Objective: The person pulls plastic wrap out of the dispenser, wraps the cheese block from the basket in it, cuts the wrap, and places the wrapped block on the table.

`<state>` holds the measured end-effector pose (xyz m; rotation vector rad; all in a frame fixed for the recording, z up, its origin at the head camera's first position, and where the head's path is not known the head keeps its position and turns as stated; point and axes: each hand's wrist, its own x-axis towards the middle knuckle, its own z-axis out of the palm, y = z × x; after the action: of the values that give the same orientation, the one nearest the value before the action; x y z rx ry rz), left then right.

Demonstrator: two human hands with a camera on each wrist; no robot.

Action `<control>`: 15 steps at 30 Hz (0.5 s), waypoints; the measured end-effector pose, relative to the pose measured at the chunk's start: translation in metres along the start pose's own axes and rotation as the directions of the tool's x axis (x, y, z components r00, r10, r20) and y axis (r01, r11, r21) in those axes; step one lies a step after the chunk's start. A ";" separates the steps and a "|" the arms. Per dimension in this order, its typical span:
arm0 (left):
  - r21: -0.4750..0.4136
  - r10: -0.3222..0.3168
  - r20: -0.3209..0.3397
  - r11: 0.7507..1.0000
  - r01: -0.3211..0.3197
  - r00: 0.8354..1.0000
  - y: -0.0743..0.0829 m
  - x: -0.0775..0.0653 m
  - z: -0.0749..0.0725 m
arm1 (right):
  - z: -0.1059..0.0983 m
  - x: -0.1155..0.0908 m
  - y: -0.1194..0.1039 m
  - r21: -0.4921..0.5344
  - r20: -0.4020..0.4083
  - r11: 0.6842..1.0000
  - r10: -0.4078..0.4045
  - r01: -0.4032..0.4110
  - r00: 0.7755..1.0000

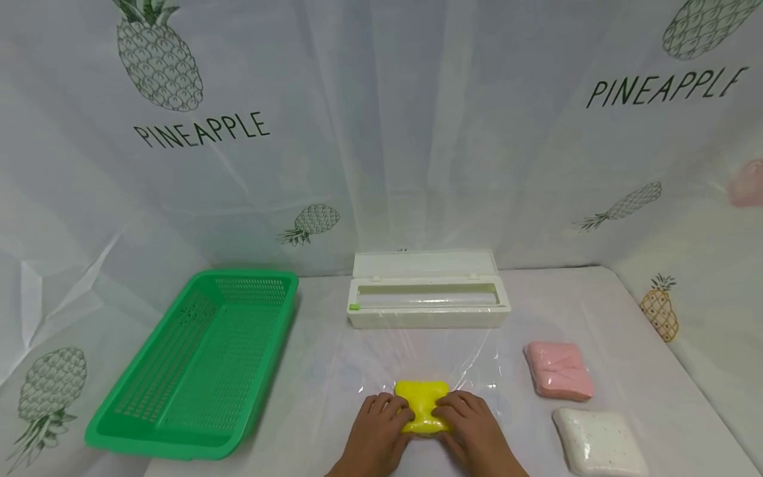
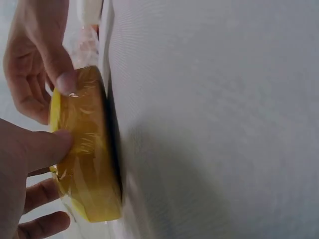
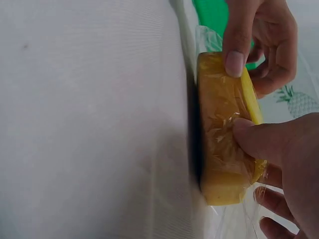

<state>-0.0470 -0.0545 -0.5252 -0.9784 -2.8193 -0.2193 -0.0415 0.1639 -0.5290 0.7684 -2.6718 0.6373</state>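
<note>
A yellow sponge-like block lies on the table under clear plastic film. My left hand holds its left side, fingers curled over the top and thumb against the near face. On the right side my right hand grips in the same way. Both wrist views show the thumbs pressing creased film onto the near side of the block. The film stretches back to a white cling film dispenser, whose lid stands up with the roll visible inside.
A green plastic basket stands on the left. To the right lie a film-wrapped pink block and, nearer, a white one. A pineapple-print curtain hangs behind the table.
</note>
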 end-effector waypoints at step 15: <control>0.041 0.005 -0.136 0.999 0.000 0.991 -0.006 0.015 -0.006 | -0.016 0.022 0.006 0.057 -0.050 0.998 0.025 -0.023 0.998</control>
<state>-0.0623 -0.0513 -0.5174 -0.9215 -2.6877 -0.2187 -0.0606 0.1663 -0.5087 0.7260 -2.6311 0.7307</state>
